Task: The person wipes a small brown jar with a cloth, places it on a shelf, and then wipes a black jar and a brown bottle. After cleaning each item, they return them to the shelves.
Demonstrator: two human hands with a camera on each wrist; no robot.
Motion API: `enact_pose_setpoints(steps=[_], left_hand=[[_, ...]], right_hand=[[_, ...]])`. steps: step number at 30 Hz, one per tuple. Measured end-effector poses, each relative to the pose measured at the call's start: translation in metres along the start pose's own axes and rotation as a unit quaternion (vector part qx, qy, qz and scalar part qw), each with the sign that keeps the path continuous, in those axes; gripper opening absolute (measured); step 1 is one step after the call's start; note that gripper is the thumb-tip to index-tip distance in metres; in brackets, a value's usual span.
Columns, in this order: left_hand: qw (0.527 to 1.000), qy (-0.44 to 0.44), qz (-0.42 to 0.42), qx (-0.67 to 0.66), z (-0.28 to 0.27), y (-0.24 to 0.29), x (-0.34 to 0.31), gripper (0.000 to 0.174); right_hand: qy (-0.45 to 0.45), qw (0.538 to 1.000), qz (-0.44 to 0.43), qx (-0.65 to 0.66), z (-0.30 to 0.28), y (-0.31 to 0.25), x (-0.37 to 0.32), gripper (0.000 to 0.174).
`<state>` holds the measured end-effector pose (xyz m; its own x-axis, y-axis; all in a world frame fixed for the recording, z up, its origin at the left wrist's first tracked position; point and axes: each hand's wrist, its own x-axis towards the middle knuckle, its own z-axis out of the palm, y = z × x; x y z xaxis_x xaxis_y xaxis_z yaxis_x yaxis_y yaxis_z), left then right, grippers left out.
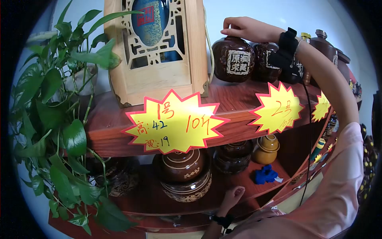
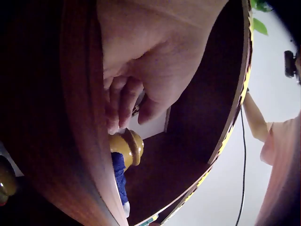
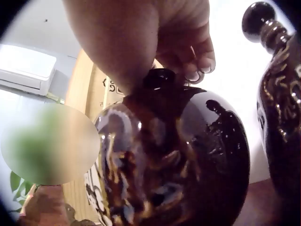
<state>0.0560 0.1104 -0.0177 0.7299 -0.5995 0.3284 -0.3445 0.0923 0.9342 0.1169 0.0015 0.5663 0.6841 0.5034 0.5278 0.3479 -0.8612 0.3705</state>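
R hand (image 1: pixel 252 30): atop dk brn jar (image 1: pixel 222 65), fingers bent round its short neck, gap only as wide as the neck; grips it. Dk brn jar: glossy, round-bodied, upright, on upper shelf (image 1: pixel 227 93) back from front edge, just R of wooden case; wht label panel (image 1: pixel 239 65) w/ 4 dk chars, reads 原浆 / 洞藏. 2nd dk jar (image 1: pixel 267 72): just R of 1st, same shelf, label partly hidden by R wrist gear. Wooden case (image 1: pixel 161 79): fretwork front, twd L part of upper shelf, nr front edge; blue vessel (image 1: pixel 150 28) inside, red sq. seal, chars too small to read. Star tag no. 1 (image 1: pixel 175 119): yel. w/ red border, on upper shelf's front edge; hdwrtg "1号", "10斤", "高: 42", "宽: 19". Star tag no. 2 (image 1: pixel 276 107): same edge, further R, "2号", lower line faint. L hand (image 1: pixel 232 198): nr front edge of lower shelf (image 1: pixel 145 204), fingers loosely curled, thumb apart from fingertips, nothing held. Lower shelf also: brn lidded pot (image 1: pixel 184 185), pale banding & decor., below tag no. 1; yel.-brn jar (image 1: pixel 266 151), twd R end; blue bunched item (image 1: pixel 266 175) w/ wht tab, in front of same, nr front edge. Potted plant (image 1: pixel 47 107): trailing, L end of shelves.
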Motion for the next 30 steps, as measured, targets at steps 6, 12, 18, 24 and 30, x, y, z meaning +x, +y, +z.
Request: enact_pose_setpoints(steps=[6, 12, 18, 24, 30], left_hand=[[0.999, -0.03, -0.039, -0.011, 0.0, -0.014, 0.002, 0.03], [0.992, -0.029, -0.084, -0.086, -0.008, -0.013, 0.007, 0.034], [0.991, -0.003, -0.079, -0.109, -0.002, -0.017, 0.007, 0.028], [0.997, 0.002, -0.036, -0.064, 0.002, -0.006, 0.003, 0.025], [0.998, 0.003, -0.03, 0.05, 0.001, 0.008, 0.003, 0.025]], right_hand=[[-0.023, 1.0, 0.005, 0.02, 0.02, 0.011, 0.014, 0.042], [-0.055, 0.998, 0.022, 0.013, 0.026, 0.018, 0.019, 0.047], [-0.045, 0.999, 0.019, 0.023, 0.036, 0.029, 0.021, 0.042], [-0.057, 0.998, 0.024, 0.028, 0.029, 0.023, 0.018, 0.058], [0.022, 0.998, 0.032, 0.044, -0.02, 0.022, -0.005, 0.05]])
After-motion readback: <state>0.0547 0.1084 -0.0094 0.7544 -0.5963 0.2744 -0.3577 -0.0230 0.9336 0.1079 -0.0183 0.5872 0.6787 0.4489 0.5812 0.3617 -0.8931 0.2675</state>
